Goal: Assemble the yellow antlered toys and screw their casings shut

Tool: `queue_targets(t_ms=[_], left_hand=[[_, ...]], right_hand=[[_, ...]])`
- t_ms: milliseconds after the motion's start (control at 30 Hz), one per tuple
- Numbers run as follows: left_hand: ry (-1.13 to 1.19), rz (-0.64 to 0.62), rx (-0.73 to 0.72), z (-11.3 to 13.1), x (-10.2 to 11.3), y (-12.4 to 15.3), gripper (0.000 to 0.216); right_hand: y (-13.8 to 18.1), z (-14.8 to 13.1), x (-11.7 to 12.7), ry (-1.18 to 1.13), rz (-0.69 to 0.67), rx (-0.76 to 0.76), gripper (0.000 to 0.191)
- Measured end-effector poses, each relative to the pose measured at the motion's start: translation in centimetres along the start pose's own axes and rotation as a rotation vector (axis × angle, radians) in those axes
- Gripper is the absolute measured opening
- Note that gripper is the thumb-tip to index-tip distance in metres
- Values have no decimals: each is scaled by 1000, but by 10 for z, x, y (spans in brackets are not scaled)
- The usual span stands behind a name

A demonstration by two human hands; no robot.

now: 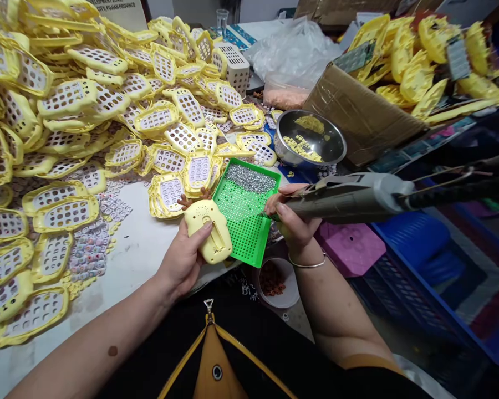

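Jacket (266, 338), bottom centre — left hand (183, 257) grips case (210, 235), right hand (294, 221) clasps driver (349, 198), mid-frame — its slipping could jolt tray (245, 230), spilling screws (249, 180).

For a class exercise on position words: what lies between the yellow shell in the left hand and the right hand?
In the head view, the green tray lies between the yellow shell and the right hand, small silvery pieces heaped inside.

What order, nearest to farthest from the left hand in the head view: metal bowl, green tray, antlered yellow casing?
1. Antlered yellow casing, in the left hand.
2. Green tray, just right of it.
3. Metal bowl, beyond the tray.
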State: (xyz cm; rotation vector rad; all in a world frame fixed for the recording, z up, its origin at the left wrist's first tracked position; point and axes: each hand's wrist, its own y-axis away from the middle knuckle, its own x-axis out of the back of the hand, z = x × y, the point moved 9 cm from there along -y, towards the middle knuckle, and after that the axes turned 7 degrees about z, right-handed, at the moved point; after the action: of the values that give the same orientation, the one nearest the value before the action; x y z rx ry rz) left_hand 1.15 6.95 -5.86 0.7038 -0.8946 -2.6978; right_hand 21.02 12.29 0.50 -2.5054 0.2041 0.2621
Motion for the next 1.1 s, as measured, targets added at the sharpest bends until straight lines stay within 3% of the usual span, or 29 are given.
queue_targets(t_ms=[167,333,467,733,1100], left_hand=[[64,38,-46,0,3,-1,46],[89,64,-80,0,3,-1,44],[84,58,-104,1,2,0,45],[106,65,-92,1,2,3,46],[144,90,-147,0,-1,-1,48]], right_hand=[[7,-51,-13,-118,73,24,18],[26,-95,-52,-251,-134,-25,21],[38,-99,-71,-307,-228,-60,23],[40,-89,-85,-378,-249,-47,26],[41,-89,-105,-303,-332,-9,22]])
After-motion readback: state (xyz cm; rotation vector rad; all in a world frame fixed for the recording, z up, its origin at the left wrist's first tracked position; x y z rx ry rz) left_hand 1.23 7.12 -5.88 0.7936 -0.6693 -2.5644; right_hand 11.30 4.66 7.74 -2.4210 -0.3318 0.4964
